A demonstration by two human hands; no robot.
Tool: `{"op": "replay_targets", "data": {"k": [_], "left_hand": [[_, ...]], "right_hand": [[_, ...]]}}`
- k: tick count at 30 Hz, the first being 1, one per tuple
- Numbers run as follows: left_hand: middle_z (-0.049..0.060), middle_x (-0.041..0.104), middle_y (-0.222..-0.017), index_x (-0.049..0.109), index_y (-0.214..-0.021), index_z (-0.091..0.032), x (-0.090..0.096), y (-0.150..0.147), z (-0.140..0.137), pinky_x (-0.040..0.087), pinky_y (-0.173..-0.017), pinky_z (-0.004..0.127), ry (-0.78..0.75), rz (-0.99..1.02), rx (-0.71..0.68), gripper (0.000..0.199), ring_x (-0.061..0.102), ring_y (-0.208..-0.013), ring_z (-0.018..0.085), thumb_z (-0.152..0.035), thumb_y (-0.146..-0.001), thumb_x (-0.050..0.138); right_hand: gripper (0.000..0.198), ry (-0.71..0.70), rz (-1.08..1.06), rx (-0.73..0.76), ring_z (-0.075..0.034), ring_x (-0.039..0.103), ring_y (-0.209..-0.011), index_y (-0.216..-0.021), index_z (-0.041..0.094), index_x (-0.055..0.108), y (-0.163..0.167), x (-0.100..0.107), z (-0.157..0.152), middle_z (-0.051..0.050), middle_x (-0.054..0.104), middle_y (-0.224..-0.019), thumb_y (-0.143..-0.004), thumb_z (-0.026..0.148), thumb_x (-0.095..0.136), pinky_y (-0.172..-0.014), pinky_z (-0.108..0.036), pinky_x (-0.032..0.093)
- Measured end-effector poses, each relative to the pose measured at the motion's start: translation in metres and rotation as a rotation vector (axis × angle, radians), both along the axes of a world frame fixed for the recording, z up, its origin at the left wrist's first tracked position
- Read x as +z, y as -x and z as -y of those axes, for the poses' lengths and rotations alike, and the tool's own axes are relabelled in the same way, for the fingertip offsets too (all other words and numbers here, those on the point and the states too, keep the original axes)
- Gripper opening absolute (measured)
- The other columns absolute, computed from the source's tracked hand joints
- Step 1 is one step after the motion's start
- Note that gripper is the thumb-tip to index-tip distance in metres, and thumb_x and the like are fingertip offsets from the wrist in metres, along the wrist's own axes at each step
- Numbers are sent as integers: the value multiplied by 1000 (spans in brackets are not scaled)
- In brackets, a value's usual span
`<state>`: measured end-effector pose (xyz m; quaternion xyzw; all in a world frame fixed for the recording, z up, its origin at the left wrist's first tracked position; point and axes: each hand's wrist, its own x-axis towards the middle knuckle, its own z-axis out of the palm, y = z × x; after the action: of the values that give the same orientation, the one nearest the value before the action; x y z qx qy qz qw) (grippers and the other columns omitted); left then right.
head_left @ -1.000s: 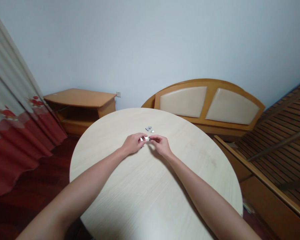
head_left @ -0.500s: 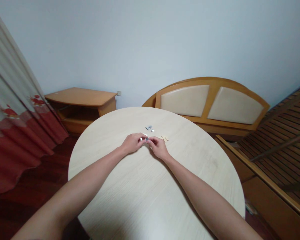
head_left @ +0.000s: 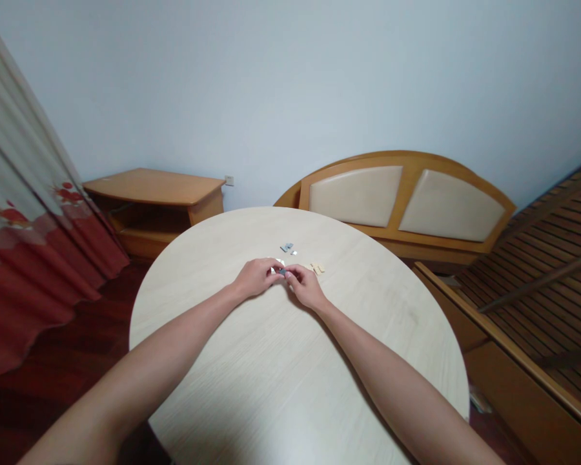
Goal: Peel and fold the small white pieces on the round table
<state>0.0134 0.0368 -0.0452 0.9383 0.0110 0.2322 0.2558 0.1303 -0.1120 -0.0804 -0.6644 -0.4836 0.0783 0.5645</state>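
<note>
My left hand (head_left: 257, 277) and my right hand (head_left: 305, 284) meet over the middle of the round table (head_left: 213, 361). Between their fingertips is a small dark grey piece (head_left: 282, 272), pinched from both sides; it is too small to make out its kind. Small white pieces (head_left: 280, 262) lie just behind my left fingertips, partly hidden. Beyond the hands, several small grey pieces (head_left: 287, 247) rest on the tabletop beside a little white piece (head_left: 294, 253). Tan pieces (head_left: 318, 268) lie to the right of my right hand.
A wooden cabinet (head_left: 155, 187) stands against the wall at the back left, beside a red and white curtain (head_left: 43, 239). Behind the table is a headboard with padded panels (head_left: 356, 196). A slatted bed frame (head_left: 547, 284) fills the right side.
The view has shifted very slightly. Both hands keep their pinch on the dark grey piece, of which a bit more shows between the fingers.
</note>
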Motion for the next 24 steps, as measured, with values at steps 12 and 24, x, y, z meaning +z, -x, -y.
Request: {"op": "replay_targets", "data": {"k": [12,24], "left_hand": [[2,76,-91,75,-99,-22,-7,-3,-7,46,-73,25,-2,22,24,18,66,-80,15,-33,-89,64],[3,75,-93,74,-101,-21,-4,-1,-9,47,-75,26,23,-9,-4,18,65,-80,15,-29,-87,65]], "right_hand": [[25,-5,28,15,-20,65,-85,-101,18,70,0,0,2,-7,74,-95,-90,35,55,-77,-32,51],[22,3,61,0,-18,63,-77,-97,18,70,1,1,-1,-5,73,-89,-88,34,58,-71,-30,49]]}}
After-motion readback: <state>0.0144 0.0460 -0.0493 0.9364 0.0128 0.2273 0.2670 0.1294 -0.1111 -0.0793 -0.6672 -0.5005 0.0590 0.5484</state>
